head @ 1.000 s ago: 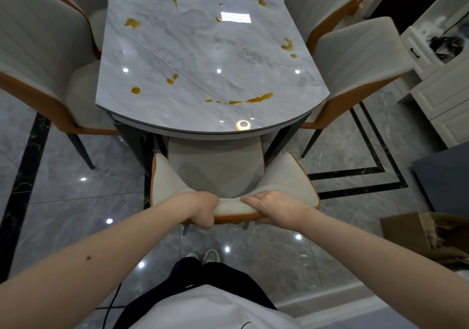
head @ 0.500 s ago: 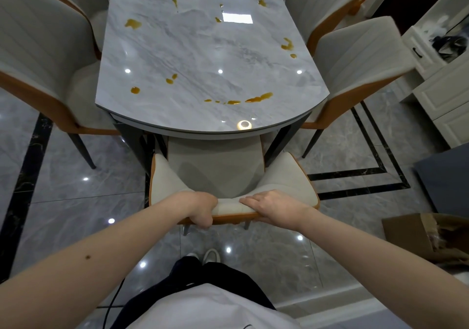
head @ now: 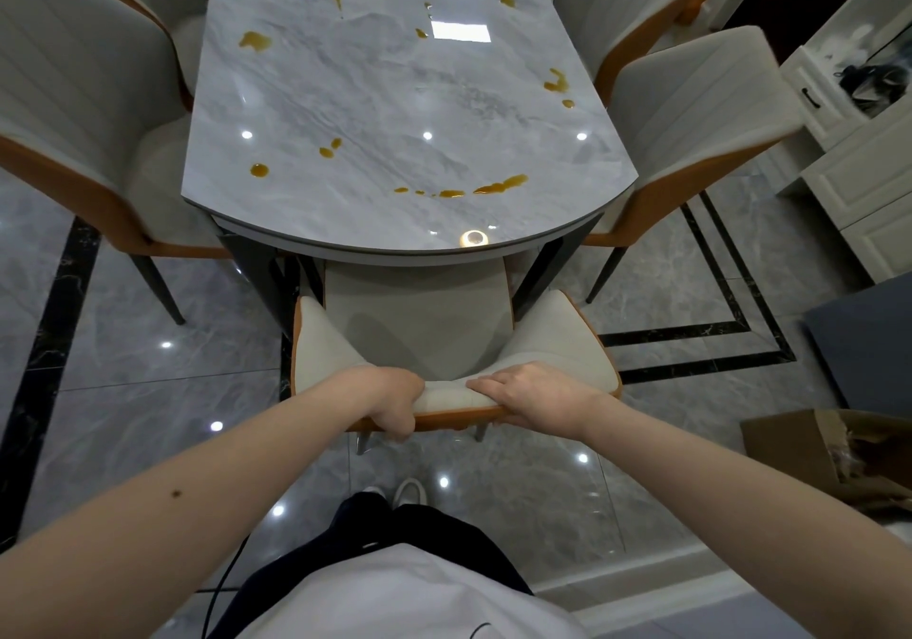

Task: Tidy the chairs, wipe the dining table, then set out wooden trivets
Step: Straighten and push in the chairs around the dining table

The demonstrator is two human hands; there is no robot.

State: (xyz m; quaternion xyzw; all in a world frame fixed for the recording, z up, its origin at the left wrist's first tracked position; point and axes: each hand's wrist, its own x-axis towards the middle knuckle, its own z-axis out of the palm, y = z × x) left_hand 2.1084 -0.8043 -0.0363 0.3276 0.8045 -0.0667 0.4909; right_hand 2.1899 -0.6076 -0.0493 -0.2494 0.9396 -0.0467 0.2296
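Both hands are gripping the top edge of the near chair's backrest point(head: 444, 394): the left hand point(head: 390, 399) is curling over it with the thumb underneath, and the right hand point(head: 538, 399) is lying across it with fingers wrapped onto the padded front. This end chair point(head: 419, 322) is sitting at the near, rounded end of the marble surface point(head: 375, 96), its seat already partly under the edge.

Judging from this, the main risks are these. If the chair is being pushed further in, its flared backrest wings could be knocking against the dark table legs point(head: 543, 273), which are standing just beside the seat on both sides. A crooked push could be jamming one side. The floor point(head: 123, 357) is looking glossy, so the chair legs may be skidding faster than intended, and the person's shoes point(head: 395, 490) are close behind the chair.

The orange-brown spills point(head: 498, 188) are lying near the surface edge; leaning over them could be smearing a forearm.

Counting: five chairs are showing, two on the left point(head: 84, 120), two on the right point(head: 701, 110) and the near one. About nine or ten spill patches are dotting the surface. One cardboard box point(head: 829, 451) is sitting on the floor at right. No trivets or cloth are in view.
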